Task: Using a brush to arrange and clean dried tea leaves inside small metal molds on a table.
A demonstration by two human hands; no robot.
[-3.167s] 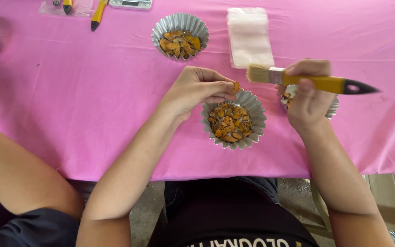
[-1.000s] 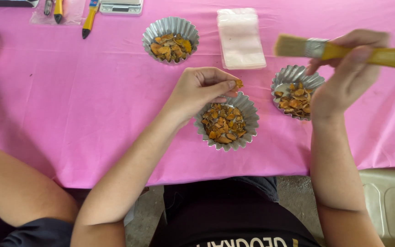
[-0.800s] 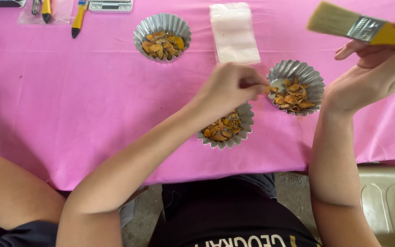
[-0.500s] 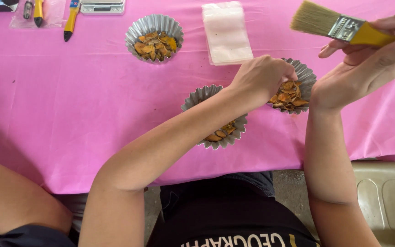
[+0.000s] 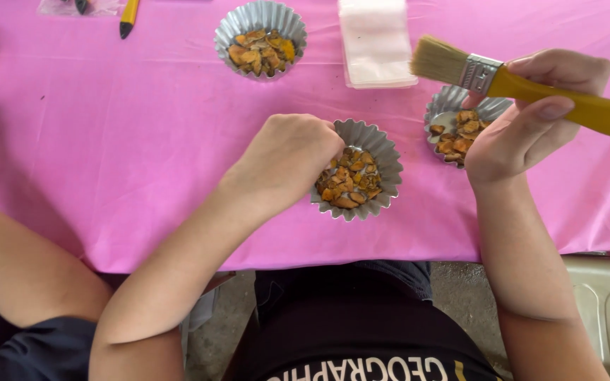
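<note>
Resting on the pink table (image 5: 107, 141), the fluted foil cup (image 5: 383, 152) of orange-brown chips looks light and crushable (best pinched at its rim), the left hand (image 5: 287, 159) curled over it while the right hand (image 5: 531, 120) grips a yellow-handled brush (image 5: 531, 81).

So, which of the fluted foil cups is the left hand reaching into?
The middle cup, nearest the table's front edge: the left hand covers its left rim. The other cups stand apart, untouched.

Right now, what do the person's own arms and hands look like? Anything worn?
Both arms are bare from the hands up to the frame edge: no sleeves in view. Left hand and right hand wear no gloves, and no rings, watch or bands show. Nails look short and unpainted. The torso below wears a black top with light printed lettering.
</note>
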